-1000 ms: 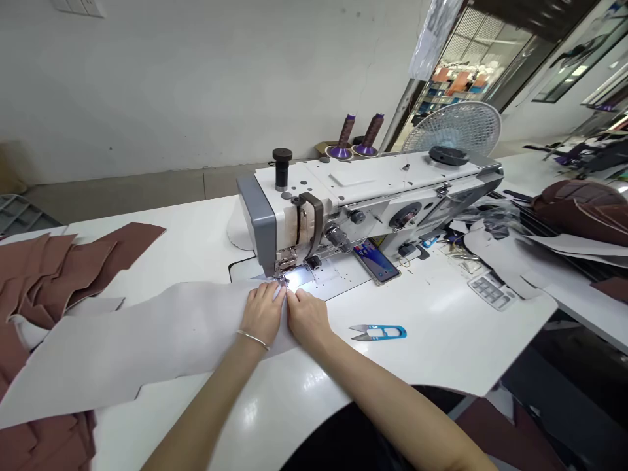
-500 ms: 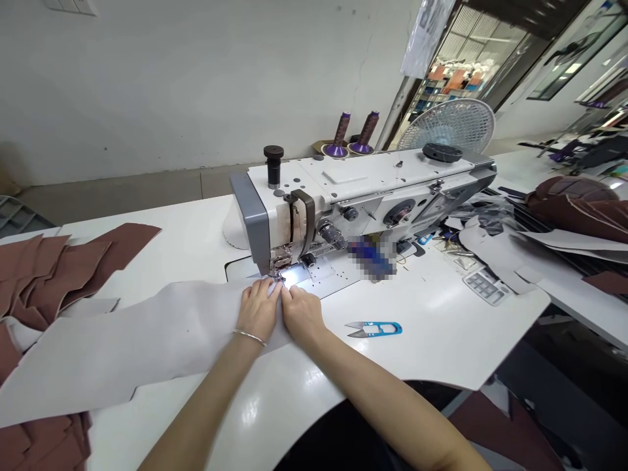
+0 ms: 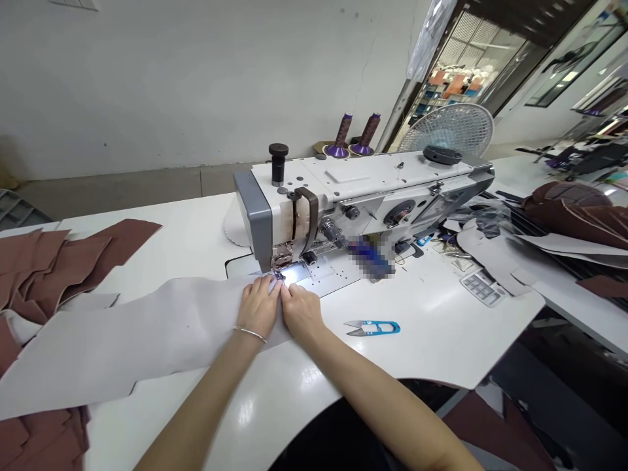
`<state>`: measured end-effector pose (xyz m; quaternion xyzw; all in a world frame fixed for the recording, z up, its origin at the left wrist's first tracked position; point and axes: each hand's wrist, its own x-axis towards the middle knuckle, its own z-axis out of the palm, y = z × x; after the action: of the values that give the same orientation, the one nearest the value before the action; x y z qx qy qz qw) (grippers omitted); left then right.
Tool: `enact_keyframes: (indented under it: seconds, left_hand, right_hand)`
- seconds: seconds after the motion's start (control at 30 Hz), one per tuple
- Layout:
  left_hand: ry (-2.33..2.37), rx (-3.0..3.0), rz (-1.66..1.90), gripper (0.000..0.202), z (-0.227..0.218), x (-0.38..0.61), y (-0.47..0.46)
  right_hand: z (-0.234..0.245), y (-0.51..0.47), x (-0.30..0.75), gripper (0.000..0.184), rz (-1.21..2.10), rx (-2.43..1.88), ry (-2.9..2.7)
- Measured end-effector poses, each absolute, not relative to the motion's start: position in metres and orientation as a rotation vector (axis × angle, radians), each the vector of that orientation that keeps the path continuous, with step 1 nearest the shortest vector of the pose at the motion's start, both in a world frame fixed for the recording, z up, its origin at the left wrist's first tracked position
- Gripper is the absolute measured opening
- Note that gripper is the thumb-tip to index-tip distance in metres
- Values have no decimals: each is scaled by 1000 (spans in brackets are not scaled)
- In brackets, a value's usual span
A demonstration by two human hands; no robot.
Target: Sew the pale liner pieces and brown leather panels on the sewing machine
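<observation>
A pale grey leather-like panel [image 3: 147,327] lies across the white sewing table, and its edge runs under the presser foot [image 3: 280,261] of a white industrial sewing machine [image 3: 373,183]. My left hand [image 3: 258,307], wearing a thin silver bangle, presses and grips the panel just in front of the foot. Beside it, my right hand [image 3: 300,312] holds the same panel, with its fingertips close to the needle area. The lit needle plate [image 3: 307,275] shows past my fingers. Blue-handled thread snips [image 3: 371,328] lie on the table to the right of my right hand.
Overlapping reddish-brown pieces [image 3: 49,268] are stacked at the table's left. A blurred phone [image 3: 370,257] lies behind the needle plate. Dark brown pieces [image 3: 564,216] and grey offcuts [image 3: 490,252] sit at the right. Thread cones [image 3: 354,135] and a fan [image 3: 445,129] stand behind the machine.
The whole view has drifted slightly left as my head moved. My hands remain on the grey panel by the presser foot, with no clear change in grip.
</observation>
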<state>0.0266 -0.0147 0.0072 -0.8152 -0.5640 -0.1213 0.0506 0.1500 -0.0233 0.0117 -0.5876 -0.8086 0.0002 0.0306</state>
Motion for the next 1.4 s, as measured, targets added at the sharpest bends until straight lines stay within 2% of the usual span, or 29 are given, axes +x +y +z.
enact_keyframes:
  seconds: [0.73, 1.07, 1.4]
  left_hand:
    - [-1574, -2472, -414, 42, -9, 23, -17]
    - [-1603, -2506, -431, 44, -11, 18, -9]
    - [-1735, -2347, -251, 42, 13, 44, -39]
  right_hand:
    - [20, -13, 148, 25, -127, -1532, -2720]
    - [23, -10, 148, 23, -49, -1781, -2579]
    - [17, -5, 149, 22, -26, -1761, -2519]
